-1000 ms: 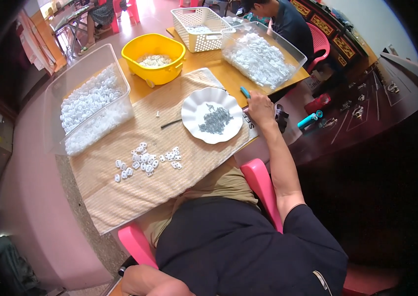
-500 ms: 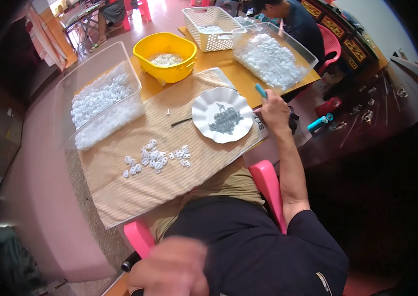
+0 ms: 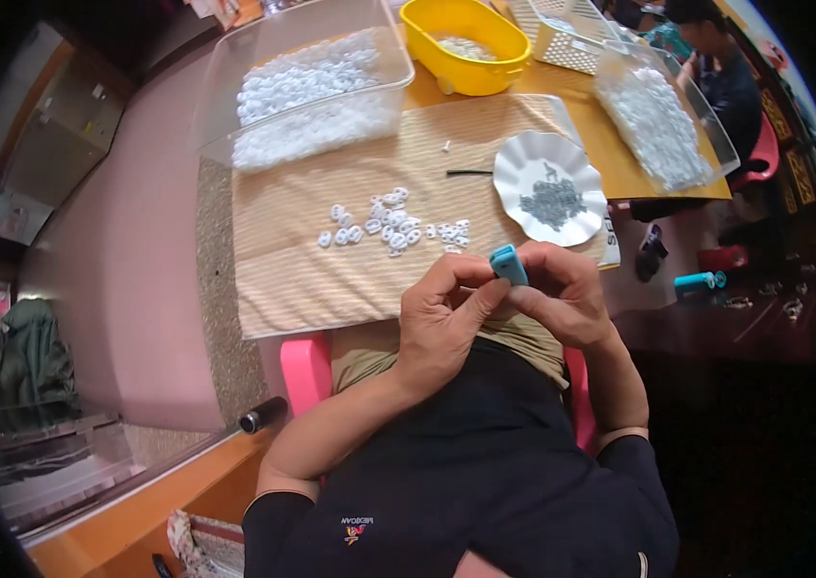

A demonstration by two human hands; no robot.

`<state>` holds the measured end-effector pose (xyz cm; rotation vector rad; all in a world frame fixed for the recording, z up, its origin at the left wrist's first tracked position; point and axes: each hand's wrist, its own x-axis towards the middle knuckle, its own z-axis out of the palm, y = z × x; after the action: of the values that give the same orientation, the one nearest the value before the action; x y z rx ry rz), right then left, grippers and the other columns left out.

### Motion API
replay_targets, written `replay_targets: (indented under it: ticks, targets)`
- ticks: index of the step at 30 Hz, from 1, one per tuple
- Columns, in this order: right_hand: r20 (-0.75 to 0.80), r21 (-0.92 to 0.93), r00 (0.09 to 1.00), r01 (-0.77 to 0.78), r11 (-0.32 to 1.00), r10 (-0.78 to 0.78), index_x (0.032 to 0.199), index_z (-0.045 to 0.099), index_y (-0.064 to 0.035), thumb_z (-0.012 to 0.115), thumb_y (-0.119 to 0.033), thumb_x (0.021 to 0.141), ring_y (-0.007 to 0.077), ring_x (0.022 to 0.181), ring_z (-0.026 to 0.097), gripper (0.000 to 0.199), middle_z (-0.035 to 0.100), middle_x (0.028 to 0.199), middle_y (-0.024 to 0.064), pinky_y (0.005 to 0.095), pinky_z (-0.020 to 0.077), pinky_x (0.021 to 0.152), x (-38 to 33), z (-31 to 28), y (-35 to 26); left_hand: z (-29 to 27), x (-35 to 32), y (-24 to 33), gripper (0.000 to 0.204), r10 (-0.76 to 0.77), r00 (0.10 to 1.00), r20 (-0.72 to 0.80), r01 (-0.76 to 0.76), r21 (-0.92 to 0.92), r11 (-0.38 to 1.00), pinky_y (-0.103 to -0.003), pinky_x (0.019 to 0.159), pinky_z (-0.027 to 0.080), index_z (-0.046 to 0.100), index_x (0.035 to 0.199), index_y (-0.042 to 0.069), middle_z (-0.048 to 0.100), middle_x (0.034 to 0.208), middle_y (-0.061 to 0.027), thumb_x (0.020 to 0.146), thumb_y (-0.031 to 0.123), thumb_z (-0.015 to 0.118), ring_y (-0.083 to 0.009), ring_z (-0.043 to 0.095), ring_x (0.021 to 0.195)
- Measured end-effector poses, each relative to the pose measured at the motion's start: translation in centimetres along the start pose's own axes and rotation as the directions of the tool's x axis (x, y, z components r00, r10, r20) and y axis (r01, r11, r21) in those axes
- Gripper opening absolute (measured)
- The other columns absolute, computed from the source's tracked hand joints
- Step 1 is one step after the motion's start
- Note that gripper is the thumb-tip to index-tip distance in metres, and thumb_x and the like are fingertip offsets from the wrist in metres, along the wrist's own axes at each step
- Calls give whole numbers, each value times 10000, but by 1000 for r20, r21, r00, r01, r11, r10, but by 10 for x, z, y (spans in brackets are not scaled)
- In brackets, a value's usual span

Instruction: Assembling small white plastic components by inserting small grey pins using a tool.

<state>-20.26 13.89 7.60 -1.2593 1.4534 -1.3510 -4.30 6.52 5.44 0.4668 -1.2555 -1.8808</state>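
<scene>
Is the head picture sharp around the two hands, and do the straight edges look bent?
Head view: both hands, left hand and right hand, and the small blue piece look sharp; the woven mat edges bow from fisheye distortion; dark corners ring the picture; lighting is even, without strong glare.

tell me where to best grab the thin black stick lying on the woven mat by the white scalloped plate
Pinch the thin black stick near its left end, coming from above. It lies flat on the woven mat, and its right end sits close to the white scalloped plate, leaving fingers less room there.
</scene>
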Motion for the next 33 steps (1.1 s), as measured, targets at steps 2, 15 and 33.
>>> replay_targets:
  ticks: [2, 15, 33]
  targets:
    - [30, 60, 1000, -12, 998, 10, 1016, 659, 18, 677, -15, 803, 142, 865, 631, 217, 674, 946, 86, 286, 504, 778, 0, 3, 1, -4, -1, 2, 119, -61, 998, 14, 60, 67, 996, -224, 671, 517, 616, 1000, 0, 638, 898, -28, 911, 72, 648, -75, 613, 768]
    - [124, 233, 992, -24, 972, -5, 976, 636, 53, 684, -74, 875, 141, 849, 591, 169, 621, 927, 82, 267, 476, 739, -1, 7, 12, -21, -7, -8, 76, -57, 993, 101, 41, 155, 987, -231, 659, 484, 571, 947, -6, 592, 836, -37, 933, 61, 606, -83, 573, 741]
    - [110, 87, 994, -5, 996, -4, 1060, 626, 59, 639, -33, 886, 114, 812, 618, 197, 626, 957, 83, 228, 502, 694, -5, 5, 18, -38, -12, -12, 93, -28, 1000, 4, 25, 344, 938, -245, 568, 424, 516, 981, 8, 562, 733, -28, 948, 68, 579, -82, 507, 632]
